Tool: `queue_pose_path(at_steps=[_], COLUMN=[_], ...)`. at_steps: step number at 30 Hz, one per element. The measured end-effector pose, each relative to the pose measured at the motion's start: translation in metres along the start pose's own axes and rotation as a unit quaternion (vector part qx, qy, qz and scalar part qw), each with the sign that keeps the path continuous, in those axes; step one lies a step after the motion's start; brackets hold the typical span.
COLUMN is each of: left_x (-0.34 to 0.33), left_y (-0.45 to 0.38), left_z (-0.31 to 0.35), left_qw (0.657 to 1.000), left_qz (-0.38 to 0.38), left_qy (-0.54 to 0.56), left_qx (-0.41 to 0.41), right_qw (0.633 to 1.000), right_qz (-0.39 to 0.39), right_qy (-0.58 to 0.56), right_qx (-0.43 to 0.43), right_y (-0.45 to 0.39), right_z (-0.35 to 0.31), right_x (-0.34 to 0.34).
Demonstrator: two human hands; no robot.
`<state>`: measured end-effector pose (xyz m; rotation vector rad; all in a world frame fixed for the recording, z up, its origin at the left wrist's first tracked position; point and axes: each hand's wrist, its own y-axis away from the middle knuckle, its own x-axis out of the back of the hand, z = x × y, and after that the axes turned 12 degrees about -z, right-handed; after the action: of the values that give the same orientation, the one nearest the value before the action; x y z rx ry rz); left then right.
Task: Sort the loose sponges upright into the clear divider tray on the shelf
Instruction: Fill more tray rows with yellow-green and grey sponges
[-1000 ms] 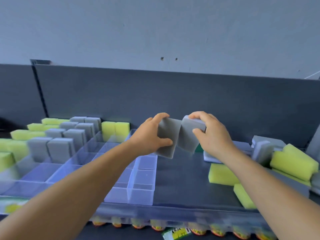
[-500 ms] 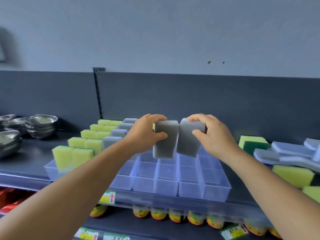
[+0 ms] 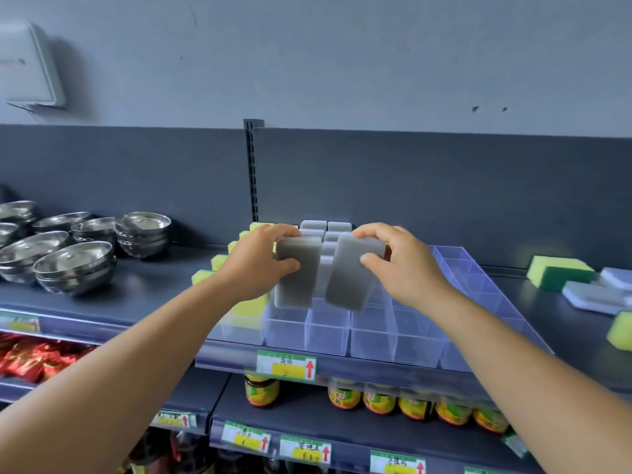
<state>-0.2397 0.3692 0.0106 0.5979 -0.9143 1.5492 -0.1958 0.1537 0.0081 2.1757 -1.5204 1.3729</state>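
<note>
Holding two grey sponges upright above the clear divider tray (image 3: 372, 340) on the shelf (image 3: 143, 285): left sponge (image 3: 294, 278) gripped in left hand (image 3: 258, 268), right sponge (image 3: 352, 273) tilting in right hand (image 3: 402, 265), fingers curling round each. Standing in the tray's back and left compartments, grey sponges (image 3: 325, 227) and yellow sponges (image 3: 219, 261), partly hidden behind the hands; front and right compartments showing nothing. Lying loose at right, a yellow-green sponge (image 3: 559, 271). Stacking at left, steel bowls (image 3: 75, 265).

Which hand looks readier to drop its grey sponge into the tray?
Probably the left hand: its grey sponge hangs upright over empty front slots of the tray; the right hand holds a tilted sponge.
</note>
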Motion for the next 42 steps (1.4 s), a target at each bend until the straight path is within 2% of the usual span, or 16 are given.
queue_pose_path(at_steps=[10,14,22,28,35,42], left_x=[-0.009,-0.013,-0.027,-0.026,-0.033,-0.081], left_y=[-0.004,-0.006,-0.006,-0.005,-0.005,-0.022], left_z=[-0.029,-0.034,-0.033,-0.030,0.005,0.070], left_qw=[0.999,0.999,0.979,0.959,0.954,0.943], left_qz=[-0.029,-0.051,-0.082,-0.091,-0.093,-0.122], left_qy=[0.014,-0.016,-0.188,-0.266,-0.276,-0.277], left_qx=[0.004,0.006,0.004,-0.010,-0.076,-0.141], right_qw=[0.999,0.999,0.985,0.981,0.976,0.958], right_qz=[-0.032,-0.044,-0.123,-0.140,-0.130,-0.138], right_qy=[0.021,0.024,0.111,0.128,0.167,0.206], right_qx=[-0.003,-0.016,-0.037,-0.051,-0.056,-0.142], right_y=[-0.018,-0.021,-0.017,-0.014,0.006,0.047], right_z=[-0.003,-0.001,0.008,0.006,0.005,0.052], right_x=[-0.035,-0.038,-0.056,-0.061,-0.031,0.026])
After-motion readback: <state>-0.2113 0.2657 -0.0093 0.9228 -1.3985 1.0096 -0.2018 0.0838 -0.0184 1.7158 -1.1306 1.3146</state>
